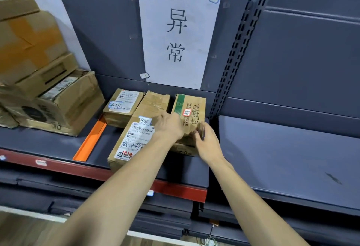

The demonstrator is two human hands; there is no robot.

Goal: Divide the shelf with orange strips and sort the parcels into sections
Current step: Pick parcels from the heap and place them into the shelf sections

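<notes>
One orange strip lies front to back on the dark grey shelf. Right of it sit three cardboard parcels: a small labelled box at the back, a long box with shipping labels, and a green-printed box stacked on another carton. My left hand presses on the green-printed box's left side. Its front right corner is held by my right hand. Both hands grip that box.
A pile of bigger cardboard cartons fills the shelf left of the strip. A white paper sign hangs on the back panel. A perforated upright separates the neighbouring bay. The shelf has a red front edge.
</notes>
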